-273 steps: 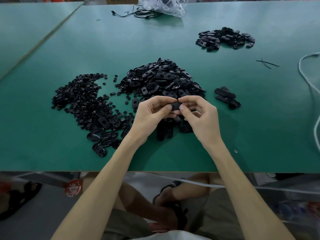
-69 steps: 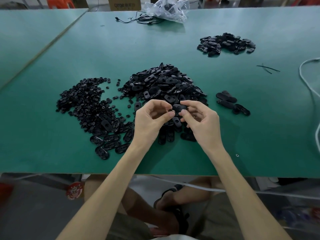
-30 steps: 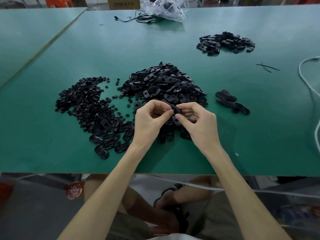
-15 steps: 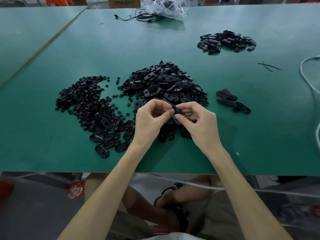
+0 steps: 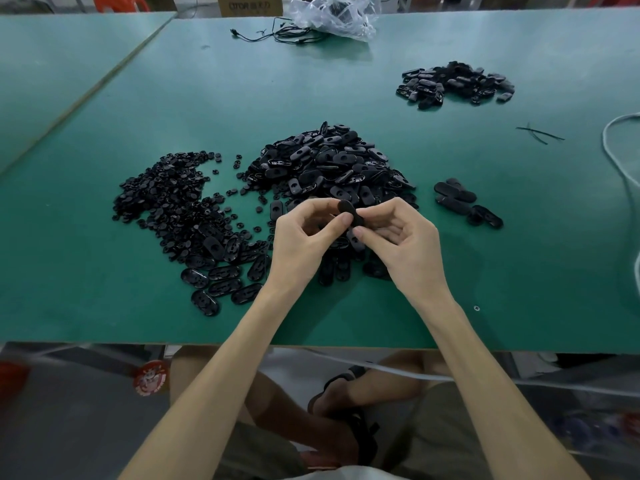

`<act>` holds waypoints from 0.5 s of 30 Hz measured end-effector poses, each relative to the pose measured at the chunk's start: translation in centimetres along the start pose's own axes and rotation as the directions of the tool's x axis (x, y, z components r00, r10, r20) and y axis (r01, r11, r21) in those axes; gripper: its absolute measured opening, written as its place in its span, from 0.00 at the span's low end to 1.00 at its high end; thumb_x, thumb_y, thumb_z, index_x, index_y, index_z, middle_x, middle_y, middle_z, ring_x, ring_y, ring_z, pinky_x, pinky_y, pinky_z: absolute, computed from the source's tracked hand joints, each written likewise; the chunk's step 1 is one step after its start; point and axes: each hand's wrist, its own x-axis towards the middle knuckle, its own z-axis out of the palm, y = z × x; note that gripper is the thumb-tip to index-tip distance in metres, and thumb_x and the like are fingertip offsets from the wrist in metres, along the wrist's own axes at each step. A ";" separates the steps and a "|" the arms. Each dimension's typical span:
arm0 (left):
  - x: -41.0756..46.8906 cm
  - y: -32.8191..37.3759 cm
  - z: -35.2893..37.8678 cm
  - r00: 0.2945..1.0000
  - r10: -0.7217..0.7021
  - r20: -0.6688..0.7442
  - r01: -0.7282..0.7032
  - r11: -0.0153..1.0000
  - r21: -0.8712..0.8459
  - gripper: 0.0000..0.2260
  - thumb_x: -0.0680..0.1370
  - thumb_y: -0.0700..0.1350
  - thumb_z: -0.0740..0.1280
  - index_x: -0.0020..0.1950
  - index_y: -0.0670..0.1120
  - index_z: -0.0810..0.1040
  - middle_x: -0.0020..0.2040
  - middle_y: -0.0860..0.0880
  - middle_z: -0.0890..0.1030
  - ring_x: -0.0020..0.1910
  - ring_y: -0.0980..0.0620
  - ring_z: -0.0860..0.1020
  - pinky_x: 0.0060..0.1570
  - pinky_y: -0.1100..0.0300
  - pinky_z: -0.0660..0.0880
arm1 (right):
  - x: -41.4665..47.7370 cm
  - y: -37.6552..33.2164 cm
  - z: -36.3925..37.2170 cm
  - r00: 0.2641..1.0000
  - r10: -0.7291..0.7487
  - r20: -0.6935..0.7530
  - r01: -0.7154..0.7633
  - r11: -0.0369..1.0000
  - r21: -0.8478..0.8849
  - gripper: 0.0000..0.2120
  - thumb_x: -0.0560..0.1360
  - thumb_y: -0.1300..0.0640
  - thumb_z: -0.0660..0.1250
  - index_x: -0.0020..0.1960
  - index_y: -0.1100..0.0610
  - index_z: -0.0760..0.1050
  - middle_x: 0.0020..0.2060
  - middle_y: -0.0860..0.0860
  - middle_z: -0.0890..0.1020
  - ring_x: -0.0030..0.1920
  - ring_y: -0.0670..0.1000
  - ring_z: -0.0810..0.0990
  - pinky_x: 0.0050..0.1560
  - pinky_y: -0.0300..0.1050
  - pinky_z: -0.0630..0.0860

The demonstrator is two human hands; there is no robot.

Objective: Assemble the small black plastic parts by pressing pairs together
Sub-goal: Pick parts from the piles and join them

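My left hand (image 5: pixel 304 240) and my right hand (image 5: pixel 405 244) meet above the green table (image 5: pixel 104 299), both pinching one black oval plastic part (image 5: pixel 351 211) between thumbs and fingers. The part is tilted, its flat back showing. Behind the hands rises a big heap of black oval shells (image 5: pixel 329 168). To the left spreads a pile of small black round pieces (image 5: pixel 166 192). Several oval shells (image 5: pixel 221 282) lie open side up near my left wrist.
A few oval pieces (image 5: pixel 464 202) lie to the right of the heap, and another pile of them (image 5: pixel 453 84) sits far right at the back. A clear plastic bag (image 5: pixel 332 15) and black cables (image 5: pixel 277 34) lie at the far edge. A white cord (image 5: pixel 620 161) runs along the right.
The oval part between my fingers has turned, so more of its flat back faces up. Both hands stay in the same place above the table.
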 end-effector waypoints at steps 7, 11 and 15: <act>-0.3 0.4 0.2 0.997 0.072 0.038 -0.072 0.997 0.017 0.04 0.81 0.38 0.71 0.55 0.42 0.81 0.52 0.48 0.87 0.50 0.46 0.85 0.53 0.40 0.81 | 0.0 0.1 0.2 1.000 0.010 -0.014 -0.011 0.997 -0.078 0.07 0.76 0.63 0.77 0.52 0.57 0.84 0.48 0.48 0.88 0.49 0.50 0.87 0.54 0.48 0.84; -0.3 0.5 0.2 0.997 0.079 0.008 -0.079 0.997 -0.022 0.05 0.82 0.37 0.69 0.58 0.42 0.78 0.51 0.48 0.88 0.53 0.50 0.86 0.56 0.55 0.81 | 0.2 0.1 0.2 0.995 -0.063 -0.076 0.048 0.981 -0.186 0.03 0.79 0.60 0.74 0.52 0.55 0.84 0.52 0.49 0.84 0.51 0.47 0.84 0.50 0.49 0.83; -0.3 0.6 0.3 0.995 0.079 0.054 -0.079 0.997 0.005 0.12 0.83 0.35 0.67 0.65 0.42 0.81 0.50 0.43 0.86 0.48 0.50 0.86 0.53 0.57 0.82 | 0.3 0.2 0.1 0.993 -0.026 -0.112 0.010 0.989 -0.144 0.05 0.81 0.57 0.72 0.56 0.54 0.83 0.50 0.46 0.85 0.49 0.49 0.84 0.50 0.53 0.82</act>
